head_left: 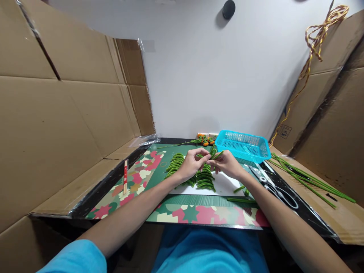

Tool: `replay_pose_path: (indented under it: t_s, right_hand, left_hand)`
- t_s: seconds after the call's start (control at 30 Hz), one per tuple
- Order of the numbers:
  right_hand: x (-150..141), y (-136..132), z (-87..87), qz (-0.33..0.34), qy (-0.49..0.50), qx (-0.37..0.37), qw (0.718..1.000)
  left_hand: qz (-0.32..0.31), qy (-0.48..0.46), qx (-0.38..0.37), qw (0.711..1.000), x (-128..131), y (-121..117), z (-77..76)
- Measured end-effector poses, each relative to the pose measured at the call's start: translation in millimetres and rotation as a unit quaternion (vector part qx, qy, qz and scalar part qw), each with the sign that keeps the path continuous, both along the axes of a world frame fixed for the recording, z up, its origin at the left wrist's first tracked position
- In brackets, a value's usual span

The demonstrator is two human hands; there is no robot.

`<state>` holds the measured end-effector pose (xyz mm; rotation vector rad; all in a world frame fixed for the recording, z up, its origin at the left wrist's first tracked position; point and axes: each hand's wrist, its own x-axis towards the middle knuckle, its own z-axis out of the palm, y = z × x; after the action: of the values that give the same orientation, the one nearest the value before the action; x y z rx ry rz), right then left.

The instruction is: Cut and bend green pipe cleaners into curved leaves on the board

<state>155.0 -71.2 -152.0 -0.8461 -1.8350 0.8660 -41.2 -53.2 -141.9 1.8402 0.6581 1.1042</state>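
Note:
Above the middle of the mat, my left hand (195,162) and my right hand (227,163) meet with fingertips pinched on a green pipe cleaner (213,152) bent into leaf-like loops. How it is twisted at the fingertips is partly hidden. Beneath them, curved green pipe cleaner pieces (206,182) lie stacked in columns on a white sheet (227,186); my left hand covers some of them. Short straight green pieces (240,200) rest by my right forearm. Behind my hands lies a fuzzy orange flower spray (205,140) with a long green stem.
A blue plastic basket (241,156) stands at the back right. Scissors (267,184) lie right of my right forearm, with long green pipe cleaners (313,180) farther right. Chopsticks in a red wrapper (125,176) lie at left. Cardboard walls (85,94) flank the table.

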Motion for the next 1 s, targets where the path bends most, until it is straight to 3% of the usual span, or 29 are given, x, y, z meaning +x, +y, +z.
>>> replay_pose_path:
  t_s: [0.2,0.57,1.0]
  right_hand:
    - [3.2,-1.6,2.2,-0.024,-0.007,0.030,0.999]
    - [3.3,-4.3,6.4,-0.132,-0.009,0.108,0.985]
    - [-2.2,-2.7,-2.7,-0.176,-0.085,0.145,0.970]
  left_hand:
    - [-0.018,0.016,-0.017,1.000,0.2,-0.9,-0.8]
    - [-0.092,0.005,-0.083,0.992,8.4,-19.6,-1.0]
    - [-0.090,-0.029,-0.078,0.992,9.3,-14.4,-1.1]
